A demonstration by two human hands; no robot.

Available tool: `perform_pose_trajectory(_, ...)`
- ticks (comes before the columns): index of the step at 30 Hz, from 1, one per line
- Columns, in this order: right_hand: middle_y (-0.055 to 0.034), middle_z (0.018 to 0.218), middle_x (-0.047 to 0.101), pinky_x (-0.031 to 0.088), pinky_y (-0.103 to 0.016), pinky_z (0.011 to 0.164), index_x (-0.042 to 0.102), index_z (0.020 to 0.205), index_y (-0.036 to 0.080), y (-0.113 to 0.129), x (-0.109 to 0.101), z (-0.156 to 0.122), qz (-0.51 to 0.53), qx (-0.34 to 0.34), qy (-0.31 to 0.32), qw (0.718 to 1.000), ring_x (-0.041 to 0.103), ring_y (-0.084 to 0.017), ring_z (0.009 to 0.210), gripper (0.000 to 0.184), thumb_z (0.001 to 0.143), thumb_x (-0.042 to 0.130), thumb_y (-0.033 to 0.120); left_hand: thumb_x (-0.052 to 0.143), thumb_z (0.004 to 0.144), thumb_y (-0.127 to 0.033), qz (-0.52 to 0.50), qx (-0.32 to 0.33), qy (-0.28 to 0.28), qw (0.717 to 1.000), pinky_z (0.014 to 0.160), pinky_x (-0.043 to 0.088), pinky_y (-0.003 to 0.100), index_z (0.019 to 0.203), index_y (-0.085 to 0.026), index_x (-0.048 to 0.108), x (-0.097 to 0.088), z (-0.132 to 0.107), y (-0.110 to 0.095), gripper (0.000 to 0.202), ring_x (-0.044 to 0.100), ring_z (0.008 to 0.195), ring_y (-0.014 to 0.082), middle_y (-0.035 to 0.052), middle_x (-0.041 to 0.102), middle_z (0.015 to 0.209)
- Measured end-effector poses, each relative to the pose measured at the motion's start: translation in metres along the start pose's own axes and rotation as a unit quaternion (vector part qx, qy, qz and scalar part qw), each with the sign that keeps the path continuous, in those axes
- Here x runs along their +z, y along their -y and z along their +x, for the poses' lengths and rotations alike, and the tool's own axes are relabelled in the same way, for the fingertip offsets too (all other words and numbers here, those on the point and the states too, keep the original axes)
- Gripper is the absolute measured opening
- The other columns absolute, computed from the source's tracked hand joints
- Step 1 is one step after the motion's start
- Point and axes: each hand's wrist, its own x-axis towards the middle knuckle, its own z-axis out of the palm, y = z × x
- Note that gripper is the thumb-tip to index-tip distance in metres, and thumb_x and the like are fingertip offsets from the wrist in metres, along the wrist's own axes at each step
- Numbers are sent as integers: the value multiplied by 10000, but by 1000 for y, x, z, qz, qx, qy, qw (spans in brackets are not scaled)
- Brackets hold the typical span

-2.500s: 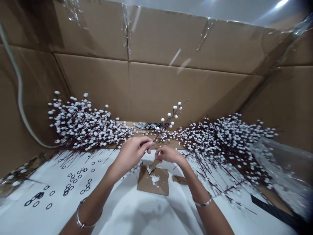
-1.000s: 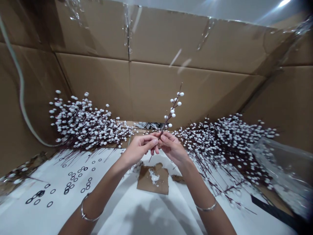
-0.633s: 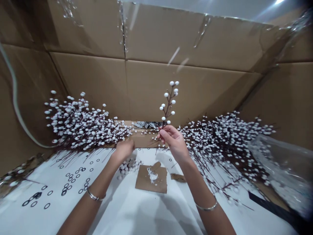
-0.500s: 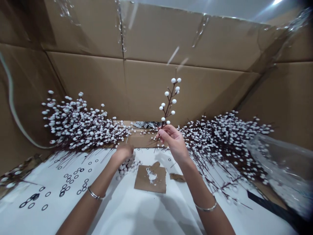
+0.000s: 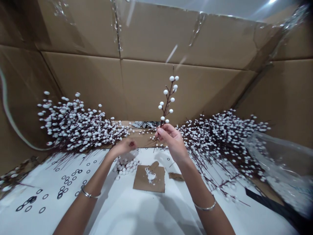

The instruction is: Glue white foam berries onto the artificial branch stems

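Note:
My right hand [image 5: 173, 141] pinches the lower part of a brown berry stem [image 5: 167, 103] and holds it upright, with white berries along its twigs. To its left, my left hand [image 5: 124, 146] is raised above a small pile of loose white berries [image 5: 126, 166]. Its fingers are curled together and slightly blurred, and whatever may be between them is hidden. Below and between the hands lies a square of brown cardboard [image 5: 139, 186] bearing a smear of white paste [image 5: 151, 177] and a small cardboard scrap [image 5: 154, 165].
Bunches of white-berry stems lie at the left [image 5: 80, 127] and right [image 5: 220, 133]. Black rings [image 5: 66, 189] are scattered over the white table [image 5: 117, 215]. Cardboard walls [image 5: 146, 85] enclose the back and sides. A clear plastic bag [image 5: 276, 156] rests at the right.
My left hand has lifted from the loose berries and moved slightly right, toward the stem. My right hand still holds the stem upright. The view has shifted slightly.

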Motion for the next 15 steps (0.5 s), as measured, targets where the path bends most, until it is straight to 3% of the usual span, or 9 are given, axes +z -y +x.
perform_pose_trajectory(3,-13,865,676,443,-229,704,607,837,195,-5,5,-1,56,30,27,998,565,-107,746,172,819,689,345,494,894,-435,-108,63,-80,989,842,478,286,1090,-159,640,-19,-16,-21,368,640,985,194,95,689,1102)
perform_pose_trajectory(6,-23,930,680,466,-244,767,602,857,201,-10,13,-4,99,61,57,992,600,-124,832,174,820,687,348,613,852,-430,-293,135,-151,934,880,465,305,1040,-172,680,-28,-36,-47,326,622,1017,207,95,689,1094)
perform_pose_trajectory(12,-3,909,673,467,-301,925,606,877,222,-9,23,-8,160,48,39,985,626,-140,916,172,790,706,333,753,772,-308,-459,184,-200,846,908,493,316,1033,-166,651,-18,-53,-79,314,644,989,195,77,695,1011)
perform_pose_trajectory(15,-2,932,675,464,-320,949,610,883,235,-5,24,-10,170,37,33,984,630,-149,952,150,799,691,329,736,793,-315,-470,186,-243,828,899,501,304,963,-150,663,-10,-51,-85,248,655,943,182,74,698,979)
